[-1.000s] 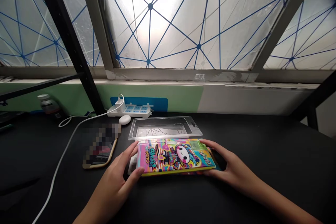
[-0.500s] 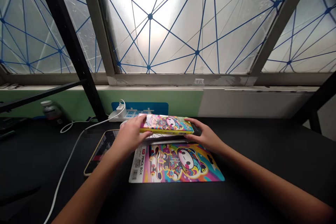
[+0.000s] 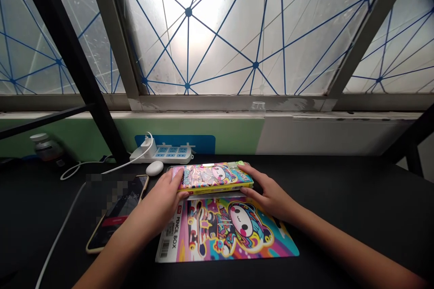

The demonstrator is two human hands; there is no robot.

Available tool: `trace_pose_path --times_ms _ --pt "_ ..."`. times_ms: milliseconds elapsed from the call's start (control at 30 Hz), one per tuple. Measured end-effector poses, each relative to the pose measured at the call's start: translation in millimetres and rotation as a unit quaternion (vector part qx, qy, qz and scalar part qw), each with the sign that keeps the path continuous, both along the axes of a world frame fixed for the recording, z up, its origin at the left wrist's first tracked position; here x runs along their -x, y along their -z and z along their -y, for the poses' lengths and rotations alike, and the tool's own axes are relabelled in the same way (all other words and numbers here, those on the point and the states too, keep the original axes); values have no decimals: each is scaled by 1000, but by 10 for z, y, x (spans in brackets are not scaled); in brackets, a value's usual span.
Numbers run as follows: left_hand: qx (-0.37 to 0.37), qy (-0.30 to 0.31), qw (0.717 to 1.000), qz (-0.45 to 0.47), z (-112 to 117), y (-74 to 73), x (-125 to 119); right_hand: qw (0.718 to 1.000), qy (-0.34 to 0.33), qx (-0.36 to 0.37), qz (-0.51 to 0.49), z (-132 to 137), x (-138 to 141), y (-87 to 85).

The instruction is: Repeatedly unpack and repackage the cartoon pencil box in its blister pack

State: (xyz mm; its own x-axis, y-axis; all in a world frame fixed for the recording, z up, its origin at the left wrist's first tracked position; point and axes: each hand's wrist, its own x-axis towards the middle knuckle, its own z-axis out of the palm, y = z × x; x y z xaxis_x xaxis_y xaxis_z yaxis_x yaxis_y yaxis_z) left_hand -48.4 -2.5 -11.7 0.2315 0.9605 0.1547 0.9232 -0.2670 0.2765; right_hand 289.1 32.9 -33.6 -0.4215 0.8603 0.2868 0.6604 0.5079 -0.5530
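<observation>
A slim, colourful pencil box [image 3: 208, 177] with a cartoon character on top and a yellow side lies across between my hands. My left hand [image 3: 166, 196] grips its left end, thumb along the front side. Around the right end, my right hand [image 3: 269, 194] has its fingers on top and its thumb at the front. Just in front lies a flat printed sheet [image 3: 220, 230] marked "PENCIL BOX", with a similar character. The box is at the sheet's far edge and hides what is under it; a pale strip shows between them.
Left of the sheet lies a phone [image 3: 117, 216], partly behind my left forearm. A small white case [image 3: 154, 168] and a white power strip [image 3: 172, 154] with a plugged-in charger stand behind. A white cable [image 3: 61, 230] crosses the black desk [image 3: 356, 221]. A bottle [image 3: 45, 146] stands back left.
Both hands have lowered the pencil box toward the desk, just behind the printed sheet. The view has shifted, and more of the phone, white case and power strip now shows.
</observation>
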Motion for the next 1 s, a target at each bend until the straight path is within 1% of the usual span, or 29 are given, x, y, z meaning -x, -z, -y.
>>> trace_pose_path --times_ms 67,133,267,333,433,533,633,700,733,800,867,900,967,1000 --pt "13 -3 1000 4 -32 83 24 1000 -1 3 1 -4 -10 -1" --pt "26 -8 1000 3 -46 122 31 1000 -1 2 3 -4 -18 -5" --pt "53 -28 998 -9 -35 101 4 999 -16 -13 26 11 -14 -2" --pt "52 -32 998 -24 -22 77 -20 998 -27 -19 46 20 -9 11" --pt "16 -38 997 -64 7 37 -76 997 -33 -30 66 28 -3 38" --pt "-33 -54 994 -86 42 -9 -191 995 -29 -61 71 39 4 38" --pt "-89 -35 994 -58 48 -43 -376 988 -36 -139 65 99 28 -25" --pt "-145 6 989 -12 16 -54 -513 973 -71 -214 44 197 67 -96" --pt "-169 32 985 6 -11 -57 -576 964 -101 -246 29 267 97 -134" --pt "-192 69 979 16 -81 -60 -676 947 -171 -272 11 436 178 -203" --pt "-171 82 982 -6 -150 -55 -735 939 -238 -247 30 607 276 -253" --pt "-153 83 985 -20 -176 -47 -748 937 -267 -217 56 677 324 -271" --pt "-122 87 988 -42 -201 -15 -741 933 -313 -138 115 767 397 -294" --pt "-112 91 988 -50 -198 6 -723 932 -322 -94 137 783 419 -302"
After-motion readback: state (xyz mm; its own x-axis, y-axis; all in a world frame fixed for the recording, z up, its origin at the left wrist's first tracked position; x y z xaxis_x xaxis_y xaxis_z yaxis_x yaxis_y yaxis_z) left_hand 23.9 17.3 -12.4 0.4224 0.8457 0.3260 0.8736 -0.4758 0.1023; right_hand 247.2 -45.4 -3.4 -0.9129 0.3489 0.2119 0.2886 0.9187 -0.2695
